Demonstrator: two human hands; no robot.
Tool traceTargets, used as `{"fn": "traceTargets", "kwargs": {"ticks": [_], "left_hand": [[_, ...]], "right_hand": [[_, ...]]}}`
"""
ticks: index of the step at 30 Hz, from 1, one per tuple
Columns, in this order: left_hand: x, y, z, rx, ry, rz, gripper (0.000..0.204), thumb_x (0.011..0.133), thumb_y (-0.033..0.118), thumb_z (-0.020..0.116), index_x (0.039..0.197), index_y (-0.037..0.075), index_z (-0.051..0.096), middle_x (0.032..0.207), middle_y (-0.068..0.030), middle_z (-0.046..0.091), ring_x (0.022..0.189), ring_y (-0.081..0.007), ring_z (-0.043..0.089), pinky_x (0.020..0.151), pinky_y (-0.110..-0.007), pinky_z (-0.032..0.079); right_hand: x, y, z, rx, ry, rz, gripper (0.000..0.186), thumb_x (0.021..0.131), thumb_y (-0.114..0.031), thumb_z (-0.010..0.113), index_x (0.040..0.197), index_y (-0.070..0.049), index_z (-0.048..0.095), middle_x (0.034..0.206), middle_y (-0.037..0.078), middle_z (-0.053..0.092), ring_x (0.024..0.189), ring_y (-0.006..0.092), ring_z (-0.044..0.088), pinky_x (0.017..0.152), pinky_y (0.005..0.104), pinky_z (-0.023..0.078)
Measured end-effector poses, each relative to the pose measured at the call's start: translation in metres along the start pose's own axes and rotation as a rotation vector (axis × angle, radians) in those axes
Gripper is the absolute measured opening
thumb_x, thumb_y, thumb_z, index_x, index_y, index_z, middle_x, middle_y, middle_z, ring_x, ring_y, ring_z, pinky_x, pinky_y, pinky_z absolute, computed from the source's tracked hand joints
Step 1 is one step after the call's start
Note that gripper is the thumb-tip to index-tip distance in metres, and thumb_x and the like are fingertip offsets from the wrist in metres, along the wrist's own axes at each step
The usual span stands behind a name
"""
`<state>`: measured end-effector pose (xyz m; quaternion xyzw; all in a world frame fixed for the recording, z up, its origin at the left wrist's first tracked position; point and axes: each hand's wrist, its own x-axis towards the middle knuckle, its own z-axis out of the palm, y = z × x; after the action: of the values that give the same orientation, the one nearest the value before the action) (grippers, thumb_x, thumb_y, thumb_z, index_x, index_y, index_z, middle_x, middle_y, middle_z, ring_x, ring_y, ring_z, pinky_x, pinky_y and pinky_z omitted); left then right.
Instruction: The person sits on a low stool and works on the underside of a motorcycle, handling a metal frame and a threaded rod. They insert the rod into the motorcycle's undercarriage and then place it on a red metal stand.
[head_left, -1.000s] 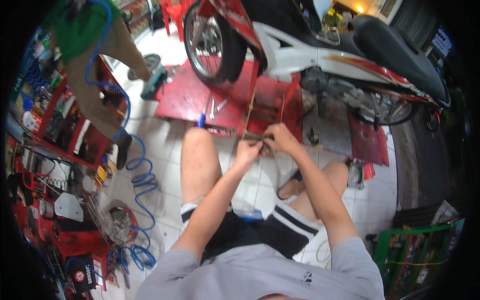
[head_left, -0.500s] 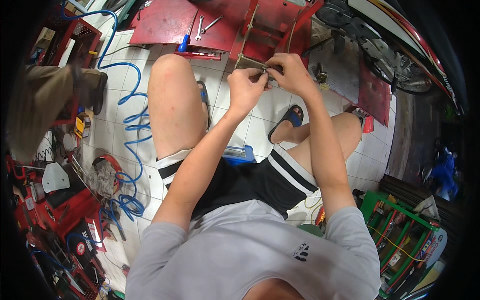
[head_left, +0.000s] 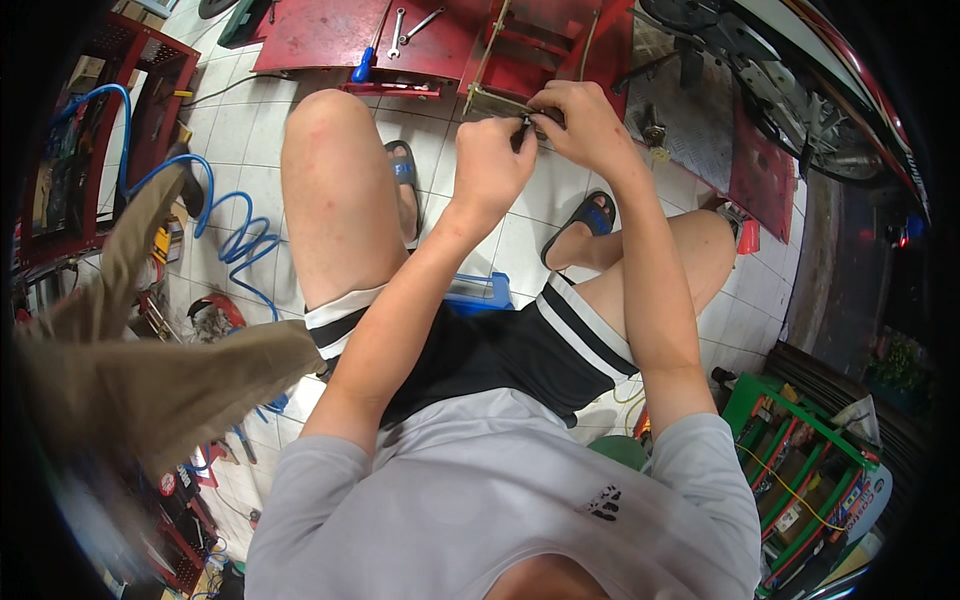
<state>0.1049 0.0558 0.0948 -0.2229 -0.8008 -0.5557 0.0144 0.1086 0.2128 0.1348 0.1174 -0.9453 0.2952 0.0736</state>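
Head view, looking down past my knees: both my hands meet at the near edge of a red platform [head_left: 310,45], at the end of a dull metal bracket [head_left: 490,103]. My left hand [head_left: 490,170] has its thumb and forefinger pinched on a small metal part [head_left: 528,121], mostly hidden by fingertips, just at the bracket's near edge. My right hand [head_left: 583,122] comes in from the other side, thumb and forefinger bent to the same spot; whether they grip the part or the bracket, I cannot tell. I judge the step in hand to be fine fingertip work on that part, with no tool held. As I see it, the next move calls for a steady pinch from the left and small, careful turns or nudges from the right, without letting the part slip to the tiled floor [head_left: 455,205]. A blue-handled screwdriver [head_left: 363,68] and two wrenches [head_left: 397,35] lie on the platform, apart from my fingers.
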Motion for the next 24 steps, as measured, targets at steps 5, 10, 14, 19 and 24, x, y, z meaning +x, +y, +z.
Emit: {"fn": "traceTargets", "kwargs": {"ticks": [5,10,14,19,24], "left_hand": [[0.000,-0.002,0.001,0.109,0.020,0.109,0.016,0.083,0.007,0.064,0.077,-0.008,0.066,0.064,-0.0186,0.065,0.057,-0.0277,0.064,0.055,-0.036,0.050],[0.000,0.002,0.001,-0.382,-0.064,-0.337,0.023,0.093,0.011,0.061,0.080,-0.007,0.067,0.067,-0.0091,0.067,0.058,-0.0156,0.065,0.053,-0.029,0.049],[0.003,-0.008,0.002,-0.756,-0.138,-0.568,0.023,0.097,0.013,0.057,0.091,-0.006,0.067,0.077,-0.0074,0.066,0.063,-0.0133,0.061,0.058,-0.025,0.049],[0.005,-0.013,0.003,-0.895,-0.149,-0.631,0.021,0.097,0.011,0.057,0.091,-0.006,0.067,0.078,-0.0091,0.066,0.063,-0.0143,0.062,0.058,-0.025,0.050],[0.002,-0.014,0.003,-0.849,-0.149,-0.571,0.020,0.096,0.010,0.058,0.092,-0.007,0.067,0.077,-0.0088,0.066,0.062,-0.0147,0.063,0.057,-0.026,0.050]], "right_hand": [[0.001,-0.003,-0.002,0.014,-0.011,0.026,0.016,0.073,-0.004,0.067,0.087,0.004,0.070,0.082,0.019,0.067,0.075,0.0367,0.065,0.070,0.0415,0.052],[0.000,0.000,0.000,0.045,0.003,0.022,0.016,0.072,-0.003,0.067,0.087,0.004,0.070,0.081,0.019,0.067,0.076,0.0370,0.065,0.070,0.0407,0.052],[0.000,0.004,0.000,0.050,0.021,-0.016,0.017,0.072,-0.003,0.066,0.087,0.004,0.070,0.081,0.020,0.067,0.075,0.0372,0.065,0.069,0.0411,0.052],[0.001,0.003,-0.002,0.054,0.005,0.026,0.017,0.071,-0.004,0.065,0.086,0.003,0.070,0.080,0.021,0.066,0.076,0.0378,0.064,0.070,0.0414,0.052],[0.001,0.001,-0.002,0.027,0.003,-0.021,0.018,0.071,-0.003,0.063,0.086,0.003,0.070,0.080,0.023,0.065,0.078,0.0384,0.063,0.072,0.0421,0.052]]}}
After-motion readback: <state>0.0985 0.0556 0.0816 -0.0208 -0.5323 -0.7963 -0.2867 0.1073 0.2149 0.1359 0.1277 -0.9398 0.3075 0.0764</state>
